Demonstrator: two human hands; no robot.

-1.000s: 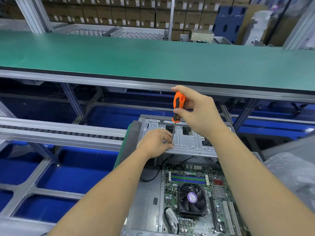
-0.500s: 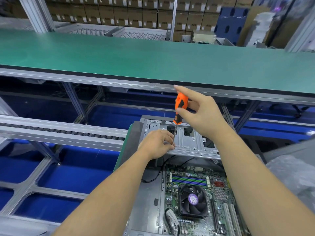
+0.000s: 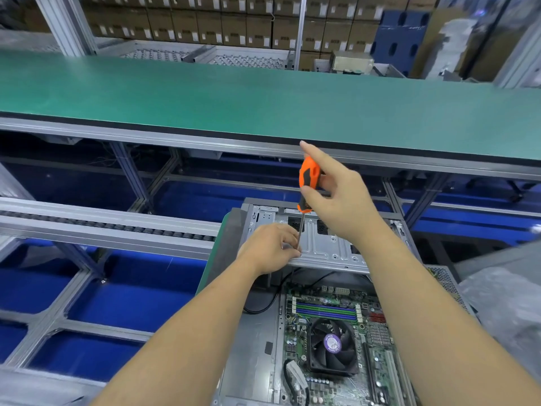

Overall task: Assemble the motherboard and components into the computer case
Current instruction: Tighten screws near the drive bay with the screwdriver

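The motherboard (image 3: pixel 336 341) sits inside the case (image 3: pixel 257 341); the right hand (image 3: pixel 342 206) grasps the screwdriver (image 3: pixel 307 186), the left hand (image 3: pixel 270 249) pinches its tip at the drive bracket (image 3: pixel 328 250), which likely remains unfastened.

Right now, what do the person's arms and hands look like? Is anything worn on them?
Both arms are bare along the whole length that shows; no sleeve is visible. The left hand and the right hand are bare too: no gloves, and I see no ring, watch, wrist strap or marking on them. No cable is attached to either arm.
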